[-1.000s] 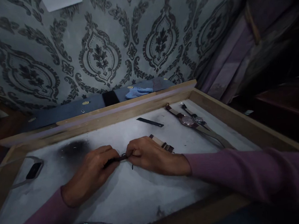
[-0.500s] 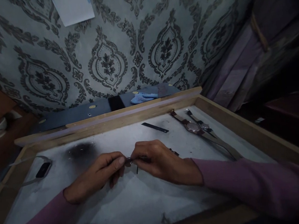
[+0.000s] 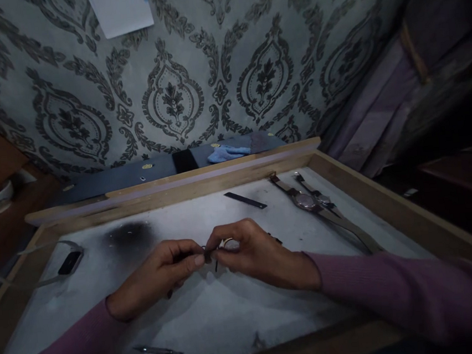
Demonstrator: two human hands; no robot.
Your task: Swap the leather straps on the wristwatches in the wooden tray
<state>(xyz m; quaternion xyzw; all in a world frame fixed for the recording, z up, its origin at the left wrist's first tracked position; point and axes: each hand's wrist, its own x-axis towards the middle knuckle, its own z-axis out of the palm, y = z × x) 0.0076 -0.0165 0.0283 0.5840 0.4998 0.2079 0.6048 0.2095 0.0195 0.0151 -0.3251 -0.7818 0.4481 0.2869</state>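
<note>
Over the middle of the white board, my left hand [image 3: 162, 273] and my right hand [image 3: 255, 253] meet fingertip to fingertip. Both pinch a small dark strap piece [image 3: 207, 254], mostly covered by the fingers. A thin dark end [image 3: 217, 266] points down below my right fingertips. Through the gap between my right thumb and forefinger shows a round gold-rimmed watch [image 3: 231, 244]; whether my hand touches it I cannot tell. Behind my right hand a dark bit sticks out. A slim metal spring bar tool [image 3: 158, 350] lies in front of my left hand.
Two watches, a larger one [image 3: 305, 201] and a smaller one [image 3: 324, 198], lie at the right. A dark flat blade [image 3: 245, 200] lies behind my hands, a square watch [image 3: 69, 262] at the left. A wooden rim [image 3: 203, 187] borders the board; a blue cloth [image 3: 228, 152] lies beyond.
My right fingers have opened into a looser pinch, so the gold-rimmed watch now shows through the gap. My left thumb has shifted slightly right along the strap piece.
</note>
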